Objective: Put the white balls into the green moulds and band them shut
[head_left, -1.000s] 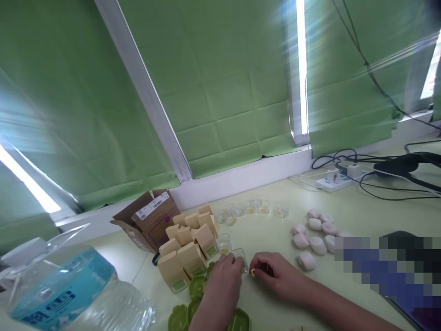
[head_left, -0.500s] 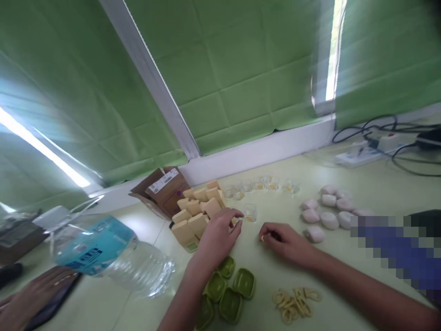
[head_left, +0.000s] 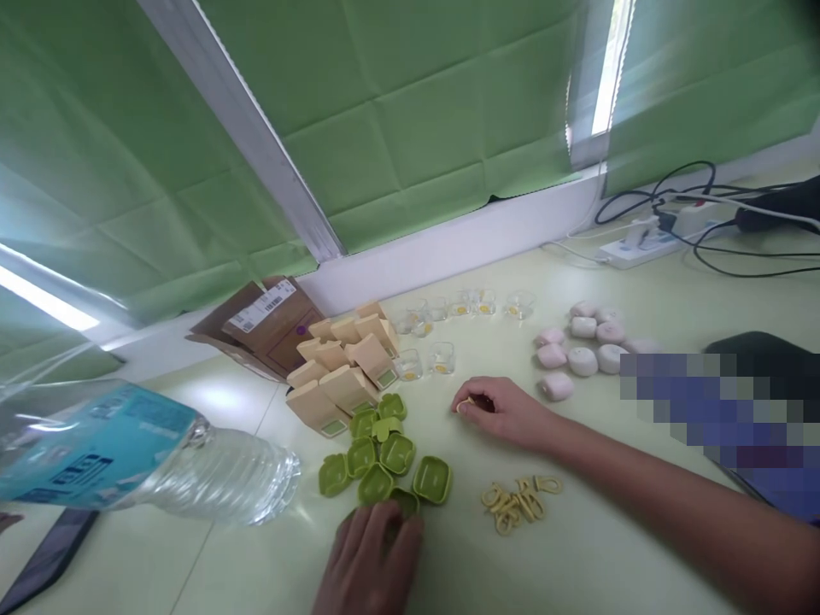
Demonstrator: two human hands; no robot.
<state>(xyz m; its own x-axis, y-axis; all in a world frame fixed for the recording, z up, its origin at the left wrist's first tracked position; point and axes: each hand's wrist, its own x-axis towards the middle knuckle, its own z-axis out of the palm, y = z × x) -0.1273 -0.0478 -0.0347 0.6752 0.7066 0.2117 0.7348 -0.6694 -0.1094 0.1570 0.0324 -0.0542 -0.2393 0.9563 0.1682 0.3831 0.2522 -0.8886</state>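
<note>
My left hand (head_left: 371, 555) is at the near edge of a cluster of green square cups (head_left: 432, 480). Its fingers curl down around one dark green cup (head_left: 405, 502), partly hidden under them. My right hand (head_left: 506, 412) rests on the table with its fingers closed. A small pale yellow piece (head_left: 464, 405) shows at the fingertips, most of it hidden. In front of that hand lies a pile of yellow loop clasps (head_left: 518, 504). Two small clear cups with yellow spots, one of them a clear cup (head_left: 442, 359), stand beyond my hands.
Several beige folded boxes (head_left: 346, 389) stand before an open brown carton (head_left: 272, 329). More clear cups (head_left: 485, 302) line the back. Pinkish-white rounded pieces (head_left: 582, 361) lie right. A large water bottle (head_left: 211, 470) lies left. A power strip (head_left: 647, 246) with cables sits back right.
My left hand has moved from near the clear cups down toward me to the green cups. Two clear cups now stand uncovered. My right hand stays closed; the camera view has shifted.
</note>
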